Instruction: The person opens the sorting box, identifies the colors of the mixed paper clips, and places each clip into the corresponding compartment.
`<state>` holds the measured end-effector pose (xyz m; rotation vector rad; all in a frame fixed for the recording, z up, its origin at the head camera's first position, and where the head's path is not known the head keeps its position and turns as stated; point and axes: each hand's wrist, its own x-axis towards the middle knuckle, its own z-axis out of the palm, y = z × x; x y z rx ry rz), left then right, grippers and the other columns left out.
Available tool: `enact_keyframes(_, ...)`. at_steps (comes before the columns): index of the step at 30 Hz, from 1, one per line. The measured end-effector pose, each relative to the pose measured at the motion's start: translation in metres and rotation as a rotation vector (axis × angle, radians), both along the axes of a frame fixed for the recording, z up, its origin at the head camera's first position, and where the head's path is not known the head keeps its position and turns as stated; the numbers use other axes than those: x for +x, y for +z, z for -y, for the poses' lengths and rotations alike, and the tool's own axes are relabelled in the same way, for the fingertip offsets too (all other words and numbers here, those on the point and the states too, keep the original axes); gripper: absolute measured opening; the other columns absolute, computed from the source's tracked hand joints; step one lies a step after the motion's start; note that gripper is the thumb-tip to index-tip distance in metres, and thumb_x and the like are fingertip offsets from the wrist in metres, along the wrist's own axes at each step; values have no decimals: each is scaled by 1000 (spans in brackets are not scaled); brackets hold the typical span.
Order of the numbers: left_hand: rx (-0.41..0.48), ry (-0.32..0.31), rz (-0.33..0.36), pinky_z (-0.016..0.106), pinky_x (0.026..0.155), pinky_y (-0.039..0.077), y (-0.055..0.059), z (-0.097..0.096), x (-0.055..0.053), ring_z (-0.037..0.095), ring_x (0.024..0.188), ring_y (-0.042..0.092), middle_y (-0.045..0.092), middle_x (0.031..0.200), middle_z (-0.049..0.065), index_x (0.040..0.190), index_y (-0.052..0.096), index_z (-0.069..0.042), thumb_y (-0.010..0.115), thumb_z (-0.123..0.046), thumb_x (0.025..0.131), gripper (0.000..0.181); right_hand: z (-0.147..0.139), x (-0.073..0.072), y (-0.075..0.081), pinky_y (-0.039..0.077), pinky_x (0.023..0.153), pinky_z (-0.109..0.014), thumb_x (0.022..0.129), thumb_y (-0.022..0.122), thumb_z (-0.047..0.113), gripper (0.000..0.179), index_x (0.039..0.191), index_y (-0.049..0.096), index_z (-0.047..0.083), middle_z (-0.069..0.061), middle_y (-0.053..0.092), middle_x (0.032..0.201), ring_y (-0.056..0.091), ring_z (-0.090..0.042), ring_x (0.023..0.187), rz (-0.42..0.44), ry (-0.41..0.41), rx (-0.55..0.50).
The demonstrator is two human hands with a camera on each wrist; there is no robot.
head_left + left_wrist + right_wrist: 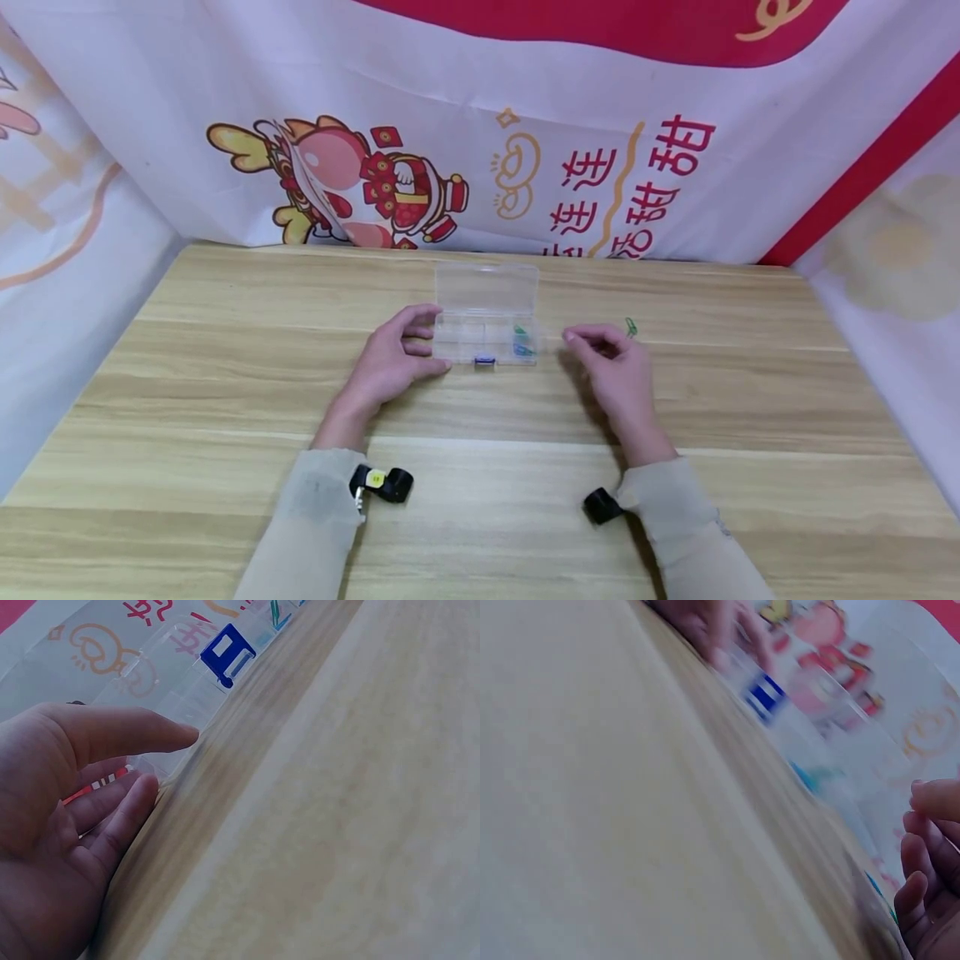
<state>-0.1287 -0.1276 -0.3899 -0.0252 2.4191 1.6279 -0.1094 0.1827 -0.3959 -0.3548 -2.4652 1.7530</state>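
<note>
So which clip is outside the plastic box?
The green clip on the table beside the right hand; the other visible clips, green and blue, lie inside the box.

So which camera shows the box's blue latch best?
The left wrist view: the blue latch appears large and fairly sharp there. The head view shows it small; the right wrist view shows it blurred.

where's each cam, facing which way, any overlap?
Head: worn on the head, facing forward and down at table and box; left hand, right hand, sleeves show.
Left wrist: worn there, facing forward-right, tilted, along the box front; left hand shows.
Right wrist: worn there, facing forward-left, tilted, toward the box; right hand at right edge, left hand at top.
Both wrist views share the latch.
</note>
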Motion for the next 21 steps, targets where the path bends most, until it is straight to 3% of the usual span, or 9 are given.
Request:
enact_keyframes(3, -1, -2, -1, 45, 107, 59, 0, 0, 1, 31, 122, 66, 63, 142, 12, 155, 55, -22, 90, -4, 83, 82, -25, -3, 1, 52, 74, -19, 94, 85, 34, 25, 113, 82, 18, 13, 73, 102, 62, -9, 95, 11, -118, -34)
enact_keyframes(8, -4, 1, -5, 45, 107, 59, 0, -1, 1, 31, 122, 66, 63, 142, 12, 155, 56, -23, 90, -4, 83, 81, -56, -6, 2, 49, 66, -17, 95, 85, 33, 21, 111, 82, 20, 12, 71, 100, 59, -10, 90, 59, -272, -152)
enact_keyframes(11, -8, 3, -8, 46, 107, 59, 0, 0, 1, 31, 123, 66, 63, 142, 12, 154, 56, -23, 90, -4, 83, 81, -61, -6, 3, 50, 64, -16, 96, 83, 32, 22, 113, 82, 19, 11, 70, 100, 59, -9, 89, 87, -246, -104)
enact_keyframes(16, -9, 1, -17, 46, 107, 58, 0, 1, 1, 31, 124, 65, 62, 144, 11, 154, 56, -22, 90, -4, 83, 81, -55, -8, 1, 53, 72, -15, 98, 81, 35, 28, 118, 82, 14, 8, 74, 104, 62, -7, 92, 87, -118, 156)
enact_keyframes(21, -6, -1, -24, 47, 108, 57, 0, 1, 1, 31, 125, 65, 61, 147, 10, 154, 56, -22, 90, -4, 84, 80, -48, -11, 2, 50, 78, -21, 99, 78, 36, 27, 116, 83, 15, -5, 77, 109, 62, -13, 93, 103, -97, 292)
